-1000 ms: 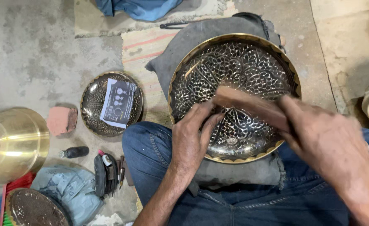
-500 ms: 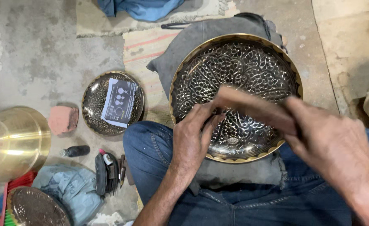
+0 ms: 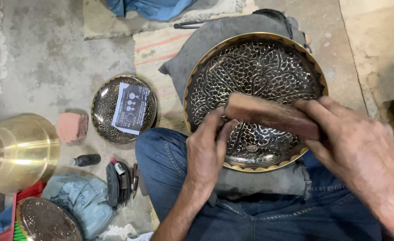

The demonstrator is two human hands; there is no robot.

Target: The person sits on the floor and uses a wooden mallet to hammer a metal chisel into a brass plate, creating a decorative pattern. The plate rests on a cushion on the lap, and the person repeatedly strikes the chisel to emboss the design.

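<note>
A large engraved brass plate (image 3: 255, 80) rests tilted on a grey cloth (image 3: 214, 40) over the person's lap, right of centre; the right hand (image 3: 357, 151) is closed around the right end of a brown wooden block (image 3: 270, 115) lying across the plate's near half; the left hand (image 3: 208, 149) has its fingers curled, thumb and fingertips pinching the block's left end; a smaller engraved plate (image 3: 103, 111) with a card (image 3: 131, 108) lies on the floor to the left, a brass vessel (image 3: 16, 149) further left.
</note>
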